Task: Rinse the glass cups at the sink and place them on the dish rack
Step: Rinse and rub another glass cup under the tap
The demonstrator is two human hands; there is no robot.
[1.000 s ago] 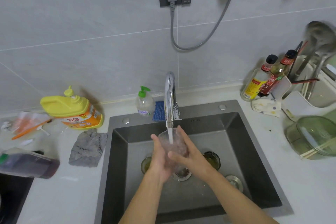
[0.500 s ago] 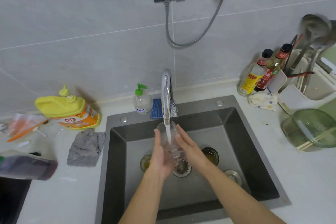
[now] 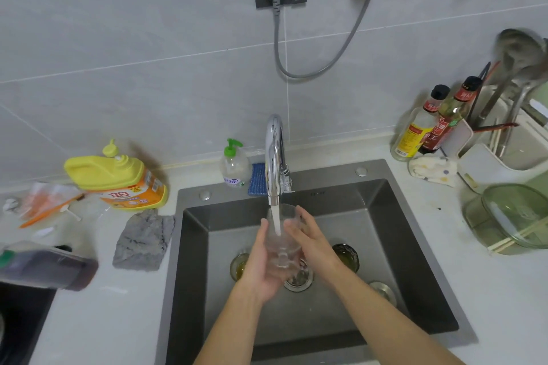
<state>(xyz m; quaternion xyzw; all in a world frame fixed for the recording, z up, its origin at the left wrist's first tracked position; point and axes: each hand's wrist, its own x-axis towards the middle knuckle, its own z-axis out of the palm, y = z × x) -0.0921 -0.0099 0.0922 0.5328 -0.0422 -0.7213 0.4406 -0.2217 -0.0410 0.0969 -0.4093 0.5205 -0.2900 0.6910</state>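
A clear glass cup (image 3: pixel 281 234) is upright under the running chrome faucet (image 3: pixel 274 157), and water streams into it. My left hand (image 3: pixel 261 264) cradles the cup from the left and below. My right hand (image 3: pixel 311 240) lies against its right side with straight fingers. Two more glass cups stand on the bottom of the steel sink (image 3: pixel 400 231): one (image 3: pixel 238 265) left of my hands, one (image 3: pixel 347 256) right of them. The white dish rack (image 3: pixel 504 151) sits at the far right and holds utensils.
Yellow detergent jug (image 3: pixel 115 178), grey cloth (image 3: pixel 142 240) and a lying dark bottle (image 3: pixel 47 267) are on the left counter. Soap pump (image 3: pixel 234 166) and blue sponge (image 3: pixel 256 179) stand behind the sink. Two sauce bottles (image 3: pixel 427 124) and a green lidded bowl (image 3: pixel 510 216) are on the right.
My right hand has shifted from the front of the cup to its right side, fingers straightened. Both hands still keep the cup under the stream.
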